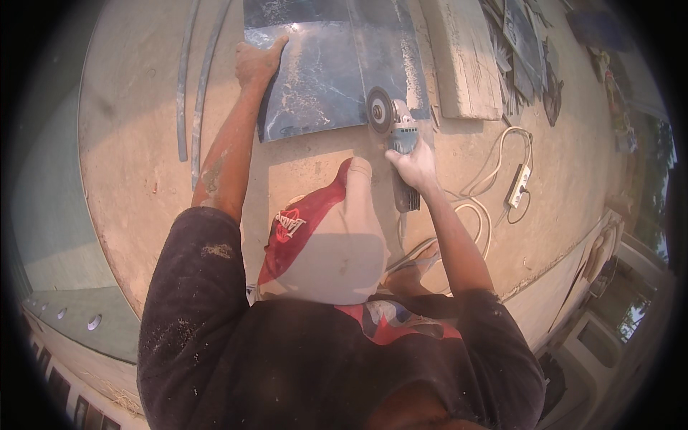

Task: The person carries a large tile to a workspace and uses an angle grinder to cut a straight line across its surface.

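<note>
A dark blue-grey glossy slab [315, 79] with pale veins and dusty streaks lies ahead of me on the floor. My left hand [259, 63] grips its left edge, thumb stretched over the top and the fingers curled at the side. In my right hand [416, 165] is an angle grinder [405, 140], held around its body. The grinder's round disc [379, 109] stands over the slab near its near right corner; whether it touches the surface I cannot tell. Pale dust coats my right hand.
A thick pale block [462, 64] lies right of the slab, beside broken offcuts [527, 50]. Two long strips [193, 93] lie at the left. A white power strip [519, 186] and looped cable [491, 168] are at the right. My leg in red-and-grey shorts [330, 244] is below.
</note>
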Demonstrator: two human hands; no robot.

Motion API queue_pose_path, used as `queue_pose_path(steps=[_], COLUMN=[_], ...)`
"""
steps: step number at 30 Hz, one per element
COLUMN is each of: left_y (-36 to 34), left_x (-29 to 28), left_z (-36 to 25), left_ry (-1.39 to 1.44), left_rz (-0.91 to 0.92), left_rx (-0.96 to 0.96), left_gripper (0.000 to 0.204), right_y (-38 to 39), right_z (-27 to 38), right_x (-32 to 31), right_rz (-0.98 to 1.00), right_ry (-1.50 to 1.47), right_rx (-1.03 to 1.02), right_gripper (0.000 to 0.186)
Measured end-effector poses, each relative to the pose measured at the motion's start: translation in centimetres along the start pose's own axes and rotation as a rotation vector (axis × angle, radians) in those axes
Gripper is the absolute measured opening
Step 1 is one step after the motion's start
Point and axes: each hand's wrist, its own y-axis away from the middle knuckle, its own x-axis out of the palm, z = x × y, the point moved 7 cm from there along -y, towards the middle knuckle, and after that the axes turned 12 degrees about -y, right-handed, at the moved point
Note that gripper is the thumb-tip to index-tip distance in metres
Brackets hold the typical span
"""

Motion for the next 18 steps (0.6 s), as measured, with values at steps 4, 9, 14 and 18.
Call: queue_pose_path(steps=[4, 9, 14, 18], left_y=[-0.1, -0.2, 0.0, 0.1], left_x=[0.0, 0.1, 0.0, -0.1], left_z=[0.2, 0.1, 0.1, -0.1], left_ry=[-0.006, -0.011, -0.007, 0.002], left_rz=[-0.021, -0.013, -0.005, 0.013], left_rx=[0.008, -0.001, -0.004, -0.006], left_gripper=[0.111, 0.111, 0.111, 0.111], right_y=[0.0, 0.3, 0.6, 1.0], right_z=[0.9, 0.9, -0.1, -0.7], right_x=[0.0, -0.2, 0.0, 0.0], right_rz=[0.005, 0.008, 0.012, -0.018], right_ry=[-0.042, -0.053, -0.087, -0.068], right_rx=[-0.003, -0.062, -0.046, -0.091], right_gripper=[0.067, 0.070, 0.071, 0.072])
